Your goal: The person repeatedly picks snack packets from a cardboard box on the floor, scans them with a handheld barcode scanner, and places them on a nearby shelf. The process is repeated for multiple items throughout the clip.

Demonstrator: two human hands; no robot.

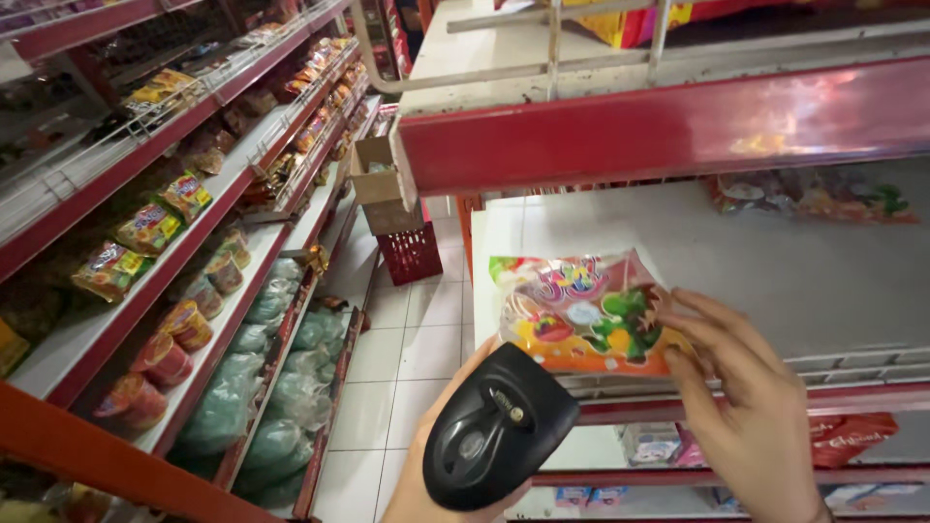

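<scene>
**Scanning a snack packet at a shop shelf**

A narrow shop aisle with a white tiled floor runs between red-edged shelving; a red crate and a cardboard box stand at its far end. The right hand pinches one colourful snack packet by its right edge, fingers narrow on the wrapper, holding it just above the front edge of the grey shelf. The left hand is wrapped around one black handheld scanner, whose head sits just below the packet's lower left corner. The step in hand appears to be reading the packet's code; the next move would call for the code panel to face the scanner window squarely, and whether it does so now cannot be told. Count: one packet held, one scanner, and a similar packet lying at the back of the same shelf. The shelves on the left carry many bagged goods, too many to count reliably.
</scene>
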